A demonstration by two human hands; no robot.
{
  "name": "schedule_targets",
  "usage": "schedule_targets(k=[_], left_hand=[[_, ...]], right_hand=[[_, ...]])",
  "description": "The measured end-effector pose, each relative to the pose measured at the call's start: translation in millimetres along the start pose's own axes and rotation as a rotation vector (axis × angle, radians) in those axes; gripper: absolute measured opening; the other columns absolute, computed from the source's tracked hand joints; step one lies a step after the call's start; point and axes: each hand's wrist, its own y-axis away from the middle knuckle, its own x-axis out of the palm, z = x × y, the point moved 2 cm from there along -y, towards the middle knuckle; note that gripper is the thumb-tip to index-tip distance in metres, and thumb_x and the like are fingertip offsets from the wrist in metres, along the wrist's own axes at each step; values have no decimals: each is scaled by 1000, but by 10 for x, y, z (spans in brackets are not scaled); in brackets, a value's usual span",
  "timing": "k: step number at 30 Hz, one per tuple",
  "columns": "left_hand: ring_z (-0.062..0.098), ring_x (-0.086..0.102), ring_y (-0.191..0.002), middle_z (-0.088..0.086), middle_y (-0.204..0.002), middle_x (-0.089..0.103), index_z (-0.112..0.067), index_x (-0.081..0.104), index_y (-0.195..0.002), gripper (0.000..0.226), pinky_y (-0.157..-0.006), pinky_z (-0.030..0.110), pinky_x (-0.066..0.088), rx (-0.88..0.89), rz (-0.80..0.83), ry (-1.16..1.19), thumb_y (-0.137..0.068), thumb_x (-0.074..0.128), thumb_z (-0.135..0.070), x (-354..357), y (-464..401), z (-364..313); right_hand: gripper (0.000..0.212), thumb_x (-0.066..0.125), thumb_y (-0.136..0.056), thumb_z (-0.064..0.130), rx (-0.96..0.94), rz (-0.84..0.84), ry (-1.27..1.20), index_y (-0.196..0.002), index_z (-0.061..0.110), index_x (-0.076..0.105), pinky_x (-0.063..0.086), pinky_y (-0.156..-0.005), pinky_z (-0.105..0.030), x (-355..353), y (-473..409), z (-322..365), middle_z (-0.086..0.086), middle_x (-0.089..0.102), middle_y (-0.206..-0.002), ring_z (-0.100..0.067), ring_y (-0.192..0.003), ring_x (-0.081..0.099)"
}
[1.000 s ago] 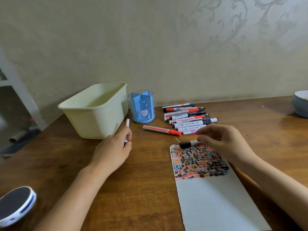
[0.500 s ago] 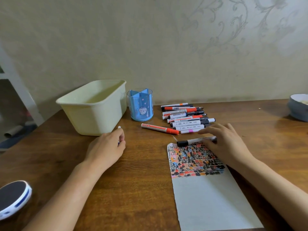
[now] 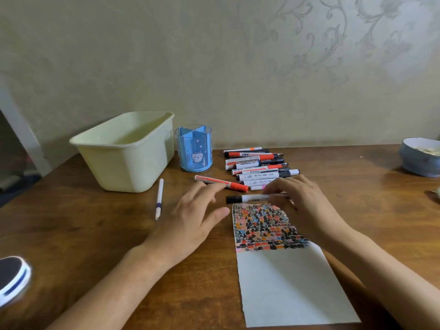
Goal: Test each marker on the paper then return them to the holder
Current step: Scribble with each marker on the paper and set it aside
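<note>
My right hand (image 3: pixel 301 206) grips a white marker with a black cap (image 3: pixel 247 198), held level just above the top edge of the paper (image 3: pixel 285 282). The paper's upper part is covered with coloured test marks. My left hand (image 3: pixel 192 220) hovers with fingers spread, its fingertips close to the marker's black cap, holding nothing. A thin white pen (image 3: pixel 159 198) lies on the table to the left. A row of several markers (image 3: pixel 257 167) lies behind, with an orange-capped one (image 3: pixel 221 183) in front. The blue holder (image 3: pixel 194 148) stands upright with nothing in it.
A pale green tub (image 3: pixel 126 151) sits left of the holder on the wooden table (image 3: pixel 95 234). A grey bowl (image 3: pixel 419 156) is at the right edge. A round black and white object (image 3: pixel 12 279) lies at the lower left.
My left hand has let go of the thin white pen, which now lies on the table, and has moved right toward the black-capped marker. My right hand has kept hold of that marker.
</note>
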Motion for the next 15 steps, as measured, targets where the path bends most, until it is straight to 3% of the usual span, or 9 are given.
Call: schedule_targets(k=[2,6,9,12,15], left_hand=[[-2,54,-101,-21,-112,54,-37,51,-133,44,-73,9,44,42,11,41,-92,45,-53,30,10,-42],[0,58,-95,-20,-107,60,-31,54,-111,37,-70,11,50,41,19,49,-87,43,-57,60,13,-50],[2,60,-88,-18,-100,62,-32,49,-104,39,-63,15,52,39,18,35,-84,38,-63,60,17,-66],[2,62,-81,-18,-96,63,-33,48,-102,41,-59,17,53,53,2,38,-85,31,-66,52,20,-91],[-6,60,-72,-25,-84,53,-30,52,-104,44,-54,12,50,65,-23,89,-87,31,-65,33,26,-143]], right_hand=[[16,60,-98,23,-61,5,-56,-108,25,72,42,-74,-25,-10,18,101,18,63,-97,-12,-97,53],[14,65,-96,21,-57,-15,-167,-104,27,74,51,-72,-27,-46,39,160,19,69,-94,-7,-90,61],[7,67,-93,23,69,59,-465,-97,23,72,56,-71,-25,-47,53,181,12,74,-81,-7,-77,71],[21,73,-82,28,215,84,-859,-97,13,71,63,-70,-40,-101,71,226,-8,76,-79,-25,-71,75],[25,76,-75,34,339,98,-1140,-88,12,73,62,-71,-38,-148,82,247,-16,72,-77,-31,-72,72]])
